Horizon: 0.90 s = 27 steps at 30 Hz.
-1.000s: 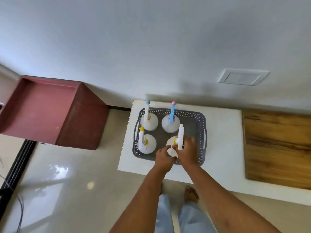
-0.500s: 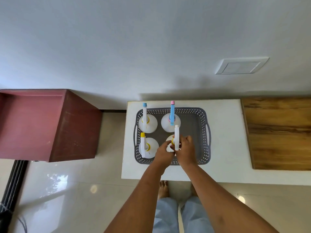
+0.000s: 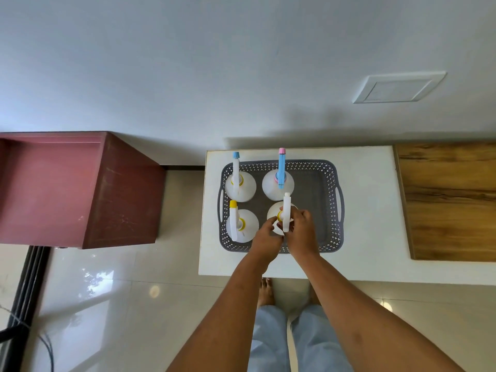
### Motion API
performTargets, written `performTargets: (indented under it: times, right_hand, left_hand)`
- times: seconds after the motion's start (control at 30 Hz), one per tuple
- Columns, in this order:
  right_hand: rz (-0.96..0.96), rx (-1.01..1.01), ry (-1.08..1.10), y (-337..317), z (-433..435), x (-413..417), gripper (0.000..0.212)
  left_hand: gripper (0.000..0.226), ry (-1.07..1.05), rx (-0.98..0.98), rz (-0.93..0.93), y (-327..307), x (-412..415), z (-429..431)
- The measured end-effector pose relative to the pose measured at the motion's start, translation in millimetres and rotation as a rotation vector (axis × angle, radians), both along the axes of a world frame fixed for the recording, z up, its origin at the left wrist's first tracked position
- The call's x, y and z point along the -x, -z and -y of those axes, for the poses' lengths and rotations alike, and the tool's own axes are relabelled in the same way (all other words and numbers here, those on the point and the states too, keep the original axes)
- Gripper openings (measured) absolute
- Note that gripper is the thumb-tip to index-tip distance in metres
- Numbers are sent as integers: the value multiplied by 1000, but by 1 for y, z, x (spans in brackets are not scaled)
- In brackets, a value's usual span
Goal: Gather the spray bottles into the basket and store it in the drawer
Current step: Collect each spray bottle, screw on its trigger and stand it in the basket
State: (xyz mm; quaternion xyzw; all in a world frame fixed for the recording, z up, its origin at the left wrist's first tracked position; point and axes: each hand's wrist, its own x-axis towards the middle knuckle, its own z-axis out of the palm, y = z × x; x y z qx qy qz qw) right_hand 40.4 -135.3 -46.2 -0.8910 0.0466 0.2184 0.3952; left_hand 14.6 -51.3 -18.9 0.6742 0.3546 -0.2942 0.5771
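Both hands have stayed on the near-right bottle over the last second, while the camera has swung so the white table now sits square in the lower middle of the frame and the red cabinet [image 3: 77, 189] fills the middle left.

Left hand [image 3: 264, 234] has its fingertips pinched on the neck and yellow collar of the white-nozzled spray bottle [image 3: 286, 210]; right hand [image 3: 302, 226] is curled around the trigger head from the other side. That bottle stands upright in the grey basket [image 3: 326, 210], at centre frame on the white table [image 3: 370, 210], beside three others: a yellow-tipped bottle [image 3: 240, 224] at its left, a blue-tipped bottle [image 3: 239, 183] and a pink-tipped bottle [image 3: 279, 181] behind.

These look like thin, smooth plastic bottles, round-bodied and probably light if empty, so the narrow neck under the trigger head is the surest hold. With tall heads, they may tip when the basket is lifted, so it should go level, by the slot handles at its two short ends.

Compared with the earlier frames, the bottle's head has turned slightly and its nozzle now points straight toward the top of the frame. No open drawer can be made out
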Motion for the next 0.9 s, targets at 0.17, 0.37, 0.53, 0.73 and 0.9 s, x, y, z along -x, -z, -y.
performTargets:
  times: [0.17,0.37,0.53,0.73,0.9]
  right_hand:
    - [-7,-12,12,3,0,-1,39]
    - [-35,-2,-7,3,3,2,43]
    - [-44,9,-38,1,2,7,48]
    - [-68,8,-36,-2,2,6,47]
    - [-92,18,-48,-3,4,3,50]
  left_hand:
    - [57,0,3,-15,2,2,0]
    - [57,-9,-7,-40,2,2,2]
    - [58,-13,-12,-52,3,3,0]
    - [57,-17,-9,-57,1,2,1]
    - [59,-27,7,-63,-3,2,2]
